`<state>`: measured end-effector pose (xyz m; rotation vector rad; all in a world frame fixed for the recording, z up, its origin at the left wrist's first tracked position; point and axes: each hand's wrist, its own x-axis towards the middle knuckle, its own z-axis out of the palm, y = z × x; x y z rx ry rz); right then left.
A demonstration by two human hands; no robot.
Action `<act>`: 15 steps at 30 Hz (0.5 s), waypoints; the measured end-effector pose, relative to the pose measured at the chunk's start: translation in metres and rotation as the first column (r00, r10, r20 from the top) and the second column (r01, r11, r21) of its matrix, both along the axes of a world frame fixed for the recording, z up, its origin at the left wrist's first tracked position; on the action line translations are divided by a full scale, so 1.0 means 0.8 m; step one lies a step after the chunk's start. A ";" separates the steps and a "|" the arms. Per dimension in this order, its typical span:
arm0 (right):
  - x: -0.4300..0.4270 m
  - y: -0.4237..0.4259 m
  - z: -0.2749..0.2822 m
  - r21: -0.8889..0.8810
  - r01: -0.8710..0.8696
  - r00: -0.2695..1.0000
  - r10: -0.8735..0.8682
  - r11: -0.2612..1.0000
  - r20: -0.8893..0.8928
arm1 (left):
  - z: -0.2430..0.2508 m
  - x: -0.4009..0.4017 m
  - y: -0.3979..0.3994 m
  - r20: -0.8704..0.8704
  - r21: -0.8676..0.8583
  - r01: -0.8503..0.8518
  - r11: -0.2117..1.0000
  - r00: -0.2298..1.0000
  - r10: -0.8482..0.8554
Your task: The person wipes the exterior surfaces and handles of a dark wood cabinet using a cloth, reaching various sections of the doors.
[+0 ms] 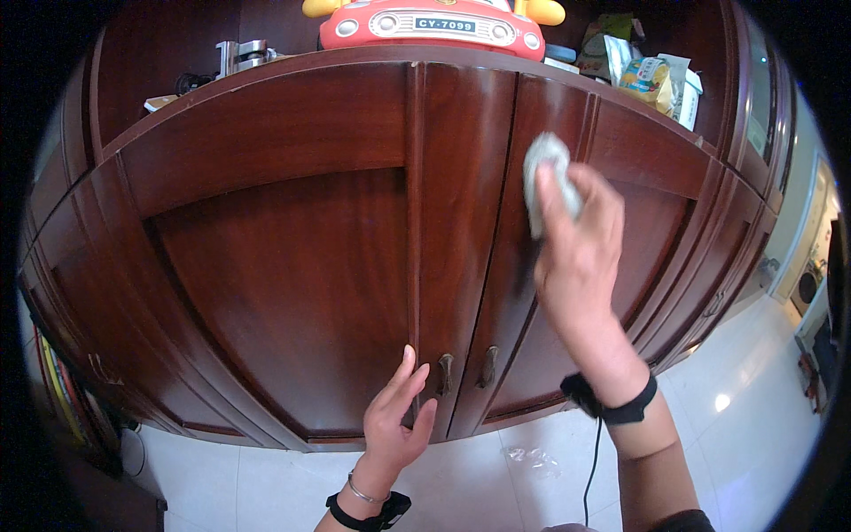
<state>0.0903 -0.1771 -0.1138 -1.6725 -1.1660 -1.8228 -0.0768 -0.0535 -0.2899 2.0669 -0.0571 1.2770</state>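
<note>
My right hand (585,246) grips a pale, crumpled cloth (550,179) against the upper part of the right door of a dark red-brown wooden cabinet (459,199). My left hand (399,412) holds nothing; its fingers are apart, low in front of the left door, just left of that door's metal handle (445,374). A second metal handle (488,367) is on the right door. Both doors are closed. I cannot tell whether the left fingertips touch the wood.
A red toy car (432,30) with yellow parts stands on the cabinet's ledge. Food packets (645,76) lie at its right and a metal device (243,56) at its left. A thin black cable (594,459) hangs near my right wrist, above the tiled floor (432,492).
</note>
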 end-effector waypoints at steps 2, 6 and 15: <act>-0.004 -0.002 0.042 0.058 0.067 0.997 -0.070 0.996 0.038 | 0.001 0.003 -0.004 0.017 -0.016 0.002 1.000 1.000 -0.002; -0.011 0.000 0.039 0.053 0.089 0.995 -0.091 0.995 0.031 | -0.002 0.000 -0.001 0.016 -0.026 -0.001 1.000 1.000 0.002; -0.003 -0.004 0.034 0.039 0.076 0.996 -0.078 0.996 0.047 | 0.005 0.000 -0.002 0.018 0.034 -0.016 0.999 1.000 0.016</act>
